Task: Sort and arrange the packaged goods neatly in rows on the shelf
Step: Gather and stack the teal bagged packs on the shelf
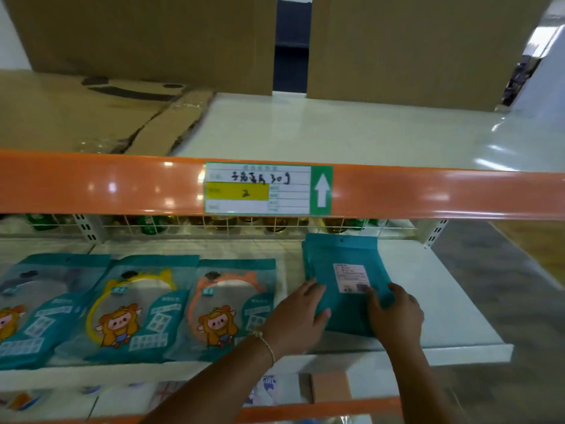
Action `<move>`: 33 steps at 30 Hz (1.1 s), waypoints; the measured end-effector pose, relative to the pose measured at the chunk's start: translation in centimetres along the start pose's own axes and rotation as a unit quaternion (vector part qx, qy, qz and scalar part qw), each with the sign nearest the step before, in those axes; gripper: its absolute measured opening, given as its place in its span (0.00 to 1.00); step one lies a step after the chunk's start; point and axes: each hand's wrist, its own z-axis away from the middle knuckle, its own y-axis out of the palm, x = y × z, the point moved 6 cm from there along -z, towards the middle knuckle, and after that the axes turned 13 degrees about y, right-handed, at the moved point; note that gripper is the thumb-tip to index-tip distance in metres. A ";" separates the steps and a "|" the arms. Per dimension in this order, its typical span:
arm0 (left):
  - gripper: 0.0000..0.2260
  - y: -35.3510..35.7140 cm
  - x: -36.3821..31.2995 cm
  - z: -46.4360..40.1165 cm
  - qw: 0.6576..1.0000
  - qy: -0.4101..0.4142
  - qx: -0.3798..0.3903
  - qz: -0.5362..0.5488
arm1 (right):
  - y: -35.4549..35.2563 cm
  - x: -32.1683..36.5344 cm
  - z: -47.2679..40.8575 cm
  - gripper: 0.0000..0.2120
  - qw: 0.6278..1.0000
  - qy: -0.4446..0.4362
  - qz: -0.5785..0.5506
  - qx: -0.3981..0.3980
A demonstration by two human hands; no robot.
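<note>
A small stack of teal packets (339, 264) lies back side up, a white label showing, on the white shelf (443, 304). My left hand (298, 319) holds its left edge, thumb on top. My right hand (394, 316) rests on its lower right part with fingers spread over the label's corner. To the left, three teal packets lie face up in a row: one with a yellow ring (128, 304), one with an orange ring (226, 304) and one with a grey ring (33, 304), cut off by the frame edge.
An orange shelf rail (428, 191) with a handwritten label (266, 188) crosses above my hands. The upper shelf carries large cardboard boxes (146, 41) and flattened cardboard (91, 114). Green and amber bottles (153, 224) stand behind a wire grid. More goods lie on the shelf below (269, 390).
</note>
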 end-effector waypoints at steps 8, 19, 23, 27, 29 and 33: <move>0.26 1.9 -0.5 -0.6 0.998 -0.022 -0.036 0.054 | -1.4 -1.0 -1.3 0.26 0.988 0.062 -0.107 0.093; 0.35 -1.3 -1.1 1.4 0.993 0.074 0.003 -0.095 | -2.6 2.1 2.1 0.04 0.896 0.128 -0.358 0.229; 0.37 -5.2 -0.9 2.8 0.957 0.055 -0.056 -0.281 | -1.8 5.5 5.7 0.04 0.868 0.104 -0.415 0.253; 0.38 -8.0 0.3 5.6 0.938 0.013 -0.122 -0.324 | 1.0 8.8 10.6 0.05 0.839 0.083 -0.456 0.284; 0.38 -8.9 1.3 7.4 0.937 0.035 -0.148 -0.314 | 2.5 10.3 12.9 0.05 0.827 0.080 -0.468 0.301; 0.49 -11.0 5.3 11.6 0.945 0.029 -0.158 -0.285 | 5.1 13.2 17.0 0.06 0.796 0.059 -0.492 0.347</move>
